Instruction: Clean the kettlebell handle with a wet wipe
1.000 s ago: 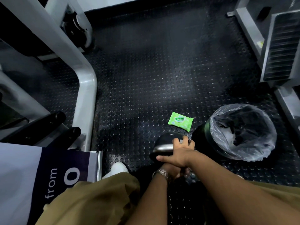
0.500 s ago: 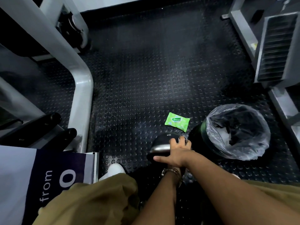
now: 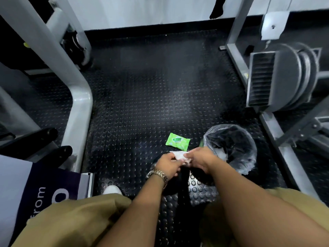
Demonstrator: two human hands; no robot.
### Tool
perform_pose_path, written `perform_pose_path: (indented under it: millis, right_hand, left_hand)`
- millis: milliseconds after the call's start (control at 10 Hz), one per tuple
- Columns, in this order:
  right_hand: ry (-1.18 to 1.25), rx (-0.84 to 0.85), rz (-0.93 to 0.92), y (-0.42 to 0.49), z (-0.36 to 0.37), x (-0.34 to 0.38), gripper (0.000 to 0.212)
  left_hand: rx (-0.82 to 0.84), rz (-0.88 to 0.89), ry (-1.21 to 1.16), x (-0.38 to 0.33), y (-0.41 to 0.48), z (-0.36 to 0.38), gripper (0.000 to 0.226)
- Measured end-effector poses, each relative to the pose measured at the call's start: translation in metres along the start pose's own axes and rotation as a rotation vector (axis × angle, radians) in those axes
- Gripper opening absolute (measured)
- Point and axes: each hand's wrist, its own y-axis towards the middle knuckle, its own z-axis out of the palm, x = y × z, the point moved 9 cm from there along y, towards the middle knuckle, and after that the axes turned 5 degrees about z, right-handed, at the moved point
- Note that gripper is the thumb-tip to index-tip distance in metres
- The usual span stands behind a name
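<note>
A white wet wipe (image 3: pixel 179 155) is stretched between my two hands low in the middle of the view. My left hand (image 3: pixel 167 165), with a gold watch at the wrist, pinches its left side. My right hand (image 3: pixel 199 156) pinches its right side. The black kettlebell (image 3: pixel 170 182) stands on the floor right under my hands, and they hide most of it, handle included. The green wipe packet (image 3: pixel 177 141) lies flat on the floor just beyond my hands.
A bin lined with a clear plastic bag (image 3: pixel 231 148) stands right of my hands. Grey machine frames flank the studded rubber floor (image 3: pixel 151 104) on the left (image 3: pixel 80 97) and right (image 3: pixel 236 50). A weight stack (image 3: pixel 277 75) sits at the right. My white shoe (image 3: pixel 112 189) shows lower left.
Both hands have come off the kettlebell handle and risen, and now hold the white wipe between them. The view has tilted up toward the wall.
</note>
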Motion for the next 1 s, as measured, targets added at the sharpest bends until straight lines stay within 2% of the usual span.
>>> perform_pose_path:
  millis: [100,200,300,400,500,600,700,800,900,1000]
  right_hand:
    - [-0.001,-0.025,-0.015,-0.014,-0.018,0.008,0.016]
    - [-0.468,-0.354,-0.207,-0.03,-0.07,0.046,0.013]
    - [-0.644,-0.528,-0.267,-0.047,-0.102,0.071,0.017]
    - [-0.736,-0.645,-0.274,-0.051,-0.141,0.091,0.021]
    - [-0.917,-0.601,-0.166,-0.027,-0.149,0.085,0.018]
    - [-1.033,-0.51,-0.026,0.018,-0.147,0.072,0.015]
    - [-1.008,-0.425,-0.05,0.045,-0.13,0.077,0.015]
    - [-0.84,-0.37,-0.207,0.053,-0.088,0.128,0.014]
    - [-0.76,-0.393,-0.337,0.048,-0.065,0.19,0.018]
    - [-0.739,-0.37,-0.532,0.008,-0.038,0.277,0.014]
  left_hand:
    - [-0.026,0.068,0.151,-0.015,-0.006,-0.007,0.025]
    - [-0.042,0.098,0.624,-0.011,-0.012,-0.016,0.044]
    - [-0.007,0.04,0.789,0.001,-0.013,-0.02,0.041]
    - [0.049,0.085,0.988,-0.008,-0.009,-0.018,0.04]
    - [0.075,0.087,1.034,-0.015,-0.003,-0.017,0.041]
    - [0.095,0.039,1.002,-0.018,0.017,-0.026,0.032]
    - [0.208,0.013,0.95,-0.018,0.041,-0.032,0.022]
    - [0.313,0.008,0.871,-0.046,0.084,-0.061,0.038]
    - [0.206,0.051,0.857,-0.093,0.119,-0.104,0.044]
    - [-0.004,0.094,0.791,-0.173,0.143,-0.168,0.047]
